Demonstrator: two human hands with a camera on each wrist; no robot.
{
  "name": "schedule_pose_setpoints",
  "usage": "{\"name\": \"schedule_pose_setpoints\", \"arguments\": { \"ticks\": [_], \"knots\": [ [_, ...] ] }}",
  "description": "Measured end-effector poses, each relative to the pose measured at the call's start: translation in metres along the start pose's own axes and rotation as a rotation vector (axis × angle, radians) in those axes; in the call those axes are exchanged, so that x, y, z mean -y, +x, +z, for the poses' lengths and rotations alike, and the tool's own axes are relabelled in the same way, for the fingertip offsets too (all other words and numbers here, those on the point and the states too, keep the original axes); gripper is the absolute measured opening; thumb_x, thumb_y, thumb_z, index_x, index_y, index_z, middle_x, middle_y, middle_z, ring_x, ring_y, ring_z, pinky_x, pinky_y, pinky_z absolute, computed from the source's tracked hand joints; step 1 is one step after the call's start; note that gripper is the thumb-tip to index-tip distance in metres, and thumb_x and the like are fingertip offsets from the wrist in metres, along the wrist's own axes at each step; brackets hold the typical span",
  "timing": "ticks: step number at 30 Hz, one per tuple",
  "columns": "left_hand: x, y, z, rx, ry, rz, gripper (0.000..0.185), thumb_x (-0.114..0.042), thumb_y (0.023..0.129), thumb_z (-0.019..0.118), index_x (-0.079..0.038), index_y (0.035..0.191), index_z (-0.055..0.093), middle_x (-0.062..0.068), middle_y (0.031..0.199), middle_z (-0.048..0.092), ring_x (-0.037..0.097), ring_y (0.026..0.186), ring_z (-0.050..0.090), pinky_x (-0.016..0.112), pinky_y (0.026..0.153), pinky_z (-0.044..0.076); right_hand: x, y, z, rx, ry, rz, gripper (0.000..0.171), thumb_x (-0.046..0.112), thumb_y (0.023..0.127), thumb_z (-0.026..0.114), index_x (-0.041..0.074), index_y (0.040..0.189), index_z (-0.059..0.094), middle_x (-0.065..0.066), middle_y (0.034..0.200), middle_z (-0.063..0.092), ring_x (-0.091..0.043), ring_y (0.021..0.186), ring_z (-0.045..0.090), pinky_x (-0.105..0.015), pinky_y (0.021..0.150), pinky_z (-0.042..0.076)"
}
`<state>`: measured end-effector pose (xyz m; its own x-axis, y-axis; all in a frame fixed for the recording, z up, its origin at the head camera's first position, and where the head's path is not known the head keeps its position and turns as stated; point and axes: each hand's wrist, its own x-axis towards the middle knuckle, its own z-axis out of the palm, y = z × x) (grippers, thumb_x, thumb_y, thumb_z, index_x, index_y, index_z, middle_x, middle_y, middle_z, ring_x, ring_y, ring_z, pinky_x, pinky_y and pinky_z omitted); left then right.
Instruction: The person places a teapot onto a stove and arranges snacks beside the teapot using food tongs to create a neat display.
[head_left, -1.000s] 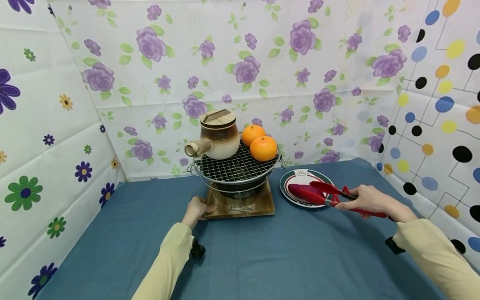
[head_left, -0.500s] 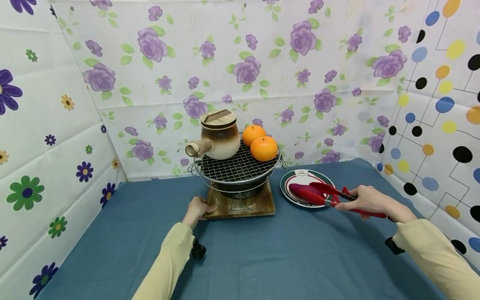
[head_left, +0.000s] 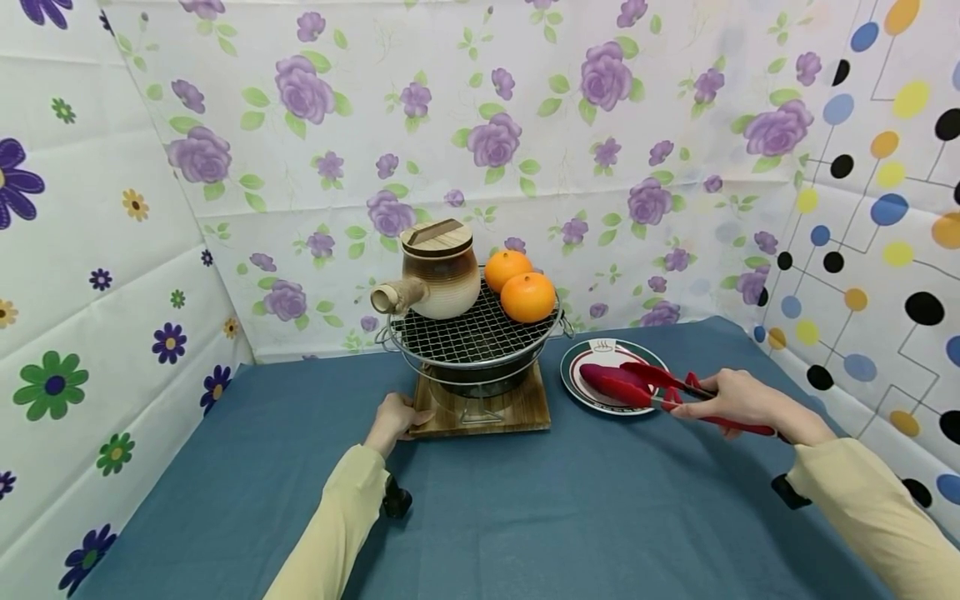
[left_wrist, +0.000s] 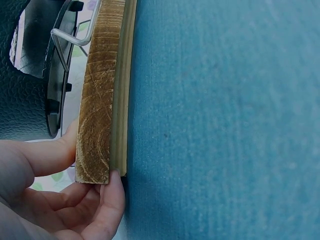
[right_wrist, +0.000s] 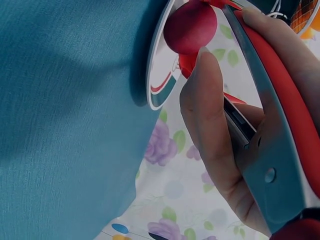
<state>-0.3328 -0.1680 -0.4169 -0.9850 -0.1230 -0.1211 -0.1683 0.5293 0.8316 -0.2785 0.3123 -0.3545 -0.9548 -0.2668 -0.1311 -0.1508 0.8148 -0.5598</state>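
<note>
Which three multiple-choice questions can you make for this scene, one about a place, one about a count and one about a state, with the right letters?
1. Where does the clay pot stand?
A. on the grill mesh
B. on the plate
C. on the blue cloth

2. How many oranges are on the grill?
A. one
B. two
C. four

3. What does the right hand do?
A. lies flat on the cloth
B. grips the red tongs
C. lifts the pot lid

Key:
1 A, the clay pot sits on the grill mesh.
2 B, two oranges lie beside it.
3 B, the right hand holds the red tongs over the plate.
</note>
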Motion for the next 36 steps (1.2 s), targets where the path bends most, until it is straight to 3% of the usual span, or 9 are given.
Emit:
{"name": "schedule_pose_setpoints", "arguments": {
  "ticks": [7,14,16,28,33,36],
  "knots": [
    [0.0,0.001,0.0,-0.002,0.008,-0.001,0.048,-0.01,0.079,0.072,-0.012,0.054,0.031,0.001,0.046,0.033,0.013,0.038,0.038,0.036,0.052,0.051,0.002,-0.002,-0.003,0.002,-0.006,0.005,0.076,0.046,0.079,0.066,-0.015,0.12,0.047,-0.006,0.059,0.055,-0.022,0.047,0.057,-0.032,0.055,0.048],
    [-0.003,0.001,0.0,-0.012,0.028,-0.027,0.023,-0.01,0.078,0.073,0.001,0.076,0.053,0.01,0.066,0.049,0.018,0.054,0.049,0.037,0.055,0.052,0.002,-0.003,-0.007,-0.011,-0.006,-0.008,0.077,0.046,0.079,0.066,-0.014,0.123,0.045,-0.007,0.054,0.052,-0.023,0.047,0.057,-0.033,0.055,0.048],
    [-0.003,0.002,0.0,-0.012,0.04,-0.042,0.024,-0.011,0.078,0.073,-0.001,0.071,0.053,0.011,0.066,0.052,0.018,0.053,0.049,0.036,0.055,0.052,0.002,-0.003,-0.008,-0.01,-0.006,-0.009,0.074,0.046,0.079,0.066,-0.012,0.121,0.047,-0.007,0.054,0.051,-0.023,0.047,0.057,-0.033,0.055,0.048],
    [0.0,0.002,0.001,0.0,0.013,-0.016,0.028,-0.01,0.078,0.073,0.009,0.09,0.054,0.01,0.067,0.048,0.018,0.054,0.051,0.037,0.056,0.052,0.004,-0.005,-0.014,-0.006,-0.024,-0.029,0.078,0.045,0.08,0.065,-0.014,0.125,0.041,-0.006,0.053,0.052,-0.023,0.048,0.057,-0.033,0.056,0.047],
    [0.0,0.002,0.001,-0.004,0.013,-0.016,0.035,-0.01,0.078,0.073,-0.003,0.067,0.04,0.004,0.055,0.039,0.015,0.047,0.045,0.036,0.054,0.052,0.005,-0.006,-0.018,-0.013,-0.041,-0.032,0.083,0.047,0.08,0.064,-0.016,0.128,0.037,-0.006,0.053,0.052,-0.022,0.047,0.057,-0.033,0.057,0.047],
    [0.0,0.002,0.001,-0.013,0.014,-0.012,0.028,-0.01,0.077,0.073,0.001,0.07,0.049,0.006,0.058,0.044,0.017,0.05,0.048,0.036,0.053,0.052,0.006,-0.006,-0.019,-0.016,-0.041,-0.023,0.084,0.047,0.08,0.064,-0.016,0.128,0.037,-0.006,0.054,0.053,-0.022,0.048,0.057,-0.033,0.056,0.047]
  ]
}}
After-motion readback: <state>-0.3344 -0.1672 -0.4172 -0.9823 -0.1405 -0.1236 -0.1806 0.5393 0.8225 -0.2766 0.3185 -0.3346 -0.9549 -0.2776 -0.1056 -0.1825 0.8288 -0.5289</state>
